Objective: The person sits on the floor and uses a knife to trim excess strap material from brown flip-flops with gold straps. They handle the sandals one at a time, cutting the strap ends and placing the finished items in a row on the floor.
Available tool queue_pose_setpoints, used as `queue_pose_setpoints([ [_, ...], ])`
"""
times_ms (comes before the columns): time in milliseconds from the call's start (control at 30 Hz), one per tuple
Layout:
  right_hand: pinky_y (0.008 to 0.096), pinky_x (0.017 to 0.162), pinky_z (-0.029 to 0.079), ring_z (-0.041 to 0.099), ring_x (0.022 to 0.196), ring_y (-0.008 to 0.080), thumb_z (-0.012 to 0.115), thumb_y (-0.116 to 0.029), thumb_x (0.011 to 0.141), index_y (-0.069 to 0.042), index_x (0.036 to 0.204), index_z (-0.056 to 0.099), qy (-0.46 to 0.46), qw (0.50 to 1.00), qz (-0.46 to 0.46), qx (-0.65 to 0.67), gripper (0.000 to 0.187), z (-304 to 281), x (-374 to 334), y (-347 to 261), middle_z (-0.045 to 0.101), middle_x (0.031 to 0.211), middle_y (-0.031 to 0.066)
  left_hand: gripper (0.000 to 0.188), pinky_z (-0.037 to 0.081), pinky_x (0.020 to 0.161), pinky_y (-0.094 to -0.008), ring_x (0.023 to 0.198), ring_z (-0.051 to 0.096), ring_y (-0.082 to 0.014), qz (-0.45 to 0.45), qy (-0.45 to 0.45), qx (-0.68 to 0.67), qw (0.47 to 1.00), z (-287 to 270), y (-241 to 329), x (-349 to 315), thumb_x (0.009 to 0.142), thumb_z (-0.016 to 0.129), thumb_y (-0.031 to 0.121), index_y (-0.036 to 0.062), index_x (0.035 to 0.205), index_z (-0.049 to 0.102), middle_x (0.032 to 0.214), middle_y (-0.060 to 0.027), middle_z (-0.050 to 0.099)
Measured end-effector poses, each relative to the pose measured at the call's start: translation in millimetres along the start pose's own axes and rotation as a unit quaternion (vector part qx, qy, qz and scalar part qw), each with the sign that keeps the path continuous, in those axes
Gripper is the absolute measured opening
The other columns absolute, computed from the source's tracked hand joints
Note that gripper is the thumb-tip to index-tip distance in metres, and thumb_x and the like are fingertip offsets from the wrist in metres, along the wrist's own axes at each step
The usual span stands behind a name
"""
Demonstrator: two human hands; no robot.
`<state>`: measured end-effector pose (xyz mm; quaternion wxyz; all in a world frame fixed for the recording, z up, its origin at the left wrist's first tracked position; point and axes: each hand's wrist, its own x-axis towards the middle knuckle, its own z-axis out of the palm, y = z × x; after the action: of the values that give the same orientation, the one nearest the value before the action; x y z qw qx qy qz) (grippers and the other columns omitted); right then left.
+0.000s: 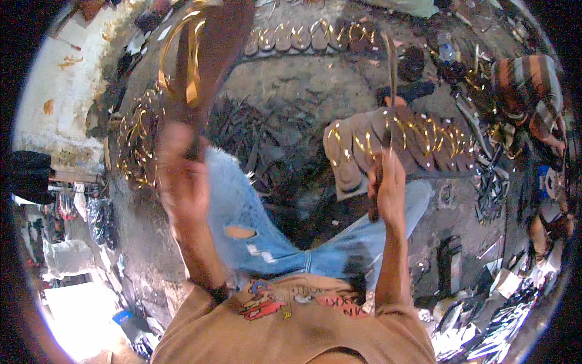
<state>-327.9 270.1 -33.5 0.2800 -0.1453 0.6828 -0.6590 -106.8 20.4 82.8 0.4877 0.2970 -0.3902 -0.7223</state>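
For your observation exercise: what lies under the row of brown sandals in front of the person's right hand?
Under the brown sandals shows grey floor strewn with dark scraps. What lies directly beneath them is covered.

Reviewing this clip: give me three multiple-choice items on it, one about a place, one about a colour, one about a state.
1. Where is the row of brown sandals?
A. beyond the right hand
B. on the lap
C. behind the person

2. What colour are the sandal's straps?
A. silver
B. gold
C. red

3. What is the left hand doing?
A. resting empty
B. gripping a raised sandal
C. lying flat on the floor

A: they lie on the floor past that hand.
B: the straps shine gold.
B: the blurred hand holds the sandal up.
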Motion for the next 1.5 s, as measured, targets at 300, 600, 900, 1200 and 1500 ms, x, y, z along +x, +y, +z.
queue_pose_setpoints([
  [300,0.0329,0.05,0.038,0.051,0.052,0.0159,0.044,-0.048,0.105,-0.003,0.112,0.06,-0.057,0.979,-0.073,-0.182,0.048,-8.3,-160.8,38.5,0.052,0.061,0.0045,0.031,0.058,0.095,-0.0391,0.108,0.068,-0.0209,-0.304,-0.042,-0.142,0.941,58.4,-81.7,-76.0,0.095,0.072,0.019,0.0101,0.123,0.062,0.117,-0.0061,0.07],
  [600,0.0522,0.064,0.049,0.065,0.076,0.0476,0.058,-0.038,0.099,-0.008,0.111,0.059,-0.133,0.932,0.043,-0.334,0.033,-30.9,-151.0,32.6,0.066,0.08,0.0244,0.034,0.06,0.092,-0.0426,0.105,0.07,-0.0216,-0.306,-0.079,-0.021,0.948,27.1,-82.3,-94.8,0.092,0.073,0.009,0.0063,0.124,0.061,0.117,-0.0073,0.07],
  [900,0.0553,0.064,0.046,0.064,0.076,0.0473,0.057,-0.043,0.099,-0.009,0.108,0.059,-0.247,0.9,0.0,-0.359,0.035,-0.8,-95.6,-22.6,0.066,0.077,0.0224,0.032,0.058,0.092,-0.0417,0.1,0.071,-0.022,-0.314,-0.084,0.046,0.945,-2.4,-73.5,-105.7,0.089,0.073,0.005,0.0002,0.12,0.064,0.112,-0.0111,0.072],
  [1200,0.0473,0.059,0.044,0.058,0.066,0.0449,0.048,-0.032,0.105,-0.003,0.095,0.052,-0.106,0.991,-0.002,-0.078,0.031,57.5,-58.2,14.4,0.057,0.07,0.0219,0.053,0.06,0.084,-0.0408,0.097,0.07,-0.0266,-0.273,-0.104,0.188,0.938,-14.2,-70.6,-116.5,0.08,0.074,0.009,0.0032,0.13,0.054,0.109,-0.0104,0.07],
  [1500,0.0547,0.061,0.047,0.063,0.072,0.0484,0.053,-0.038,0.101,-0.007,0.1,0.054,-0.218,0.943,-0.009,-0.253,0.031,60.4,-118.8,46.3,0.064,0.076,0.0245,0.024,0.052,0.064,-0.0299,0.074,0.066,-0.0134,-0.23,0.035,0.108,0.967,-16.8,-75.3,-108.4,0.1,0.062,0.032,0.011,0.111,0.064,0.09,0.0003,0.069],
])
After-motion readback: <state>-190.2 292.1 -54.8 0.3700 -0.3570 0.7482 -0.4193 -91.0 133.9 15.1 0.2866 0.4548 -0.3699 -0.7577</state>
